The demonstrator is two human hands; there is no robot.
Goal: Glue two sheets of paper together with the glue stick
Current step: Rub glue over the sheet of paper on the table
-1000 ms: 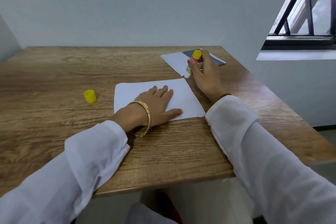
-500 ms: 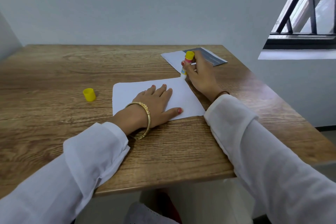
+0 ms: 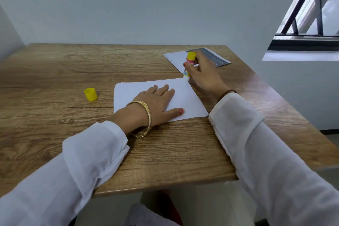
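Observation:
A white sheet of paper (image 3: 190, 101) lies on the wooden table (image 3: 55, 71). My left hand (image 3: 156, 103) rests flat on it with straight fingers, pressing it down. My right hand (image 3: 203, 74) grips the glue stick (image 3: 189, 64), which has a yellow end on top and stands nearly upright with its tip on the sheet's far right corner. A second white sheet (image 3: 176, 58) lies farther back, partly hidden behind my right hand. The glue stick's yellow cap (image 3: 90, 94) stands on the table, left of the near sheet.
A dark grey printed sheet (image 3: 214, 57) lies with the second sheet near the table's far right corner. The wall runs behind the table, and a barred window (image 3: 311, 14) is at the upper right. The table's front edge is just below my forearms.
My right hand has carried the glue stick left and down from over the far sheet to the near sheet's far right corner. My left hand has stayed flat on the paper.

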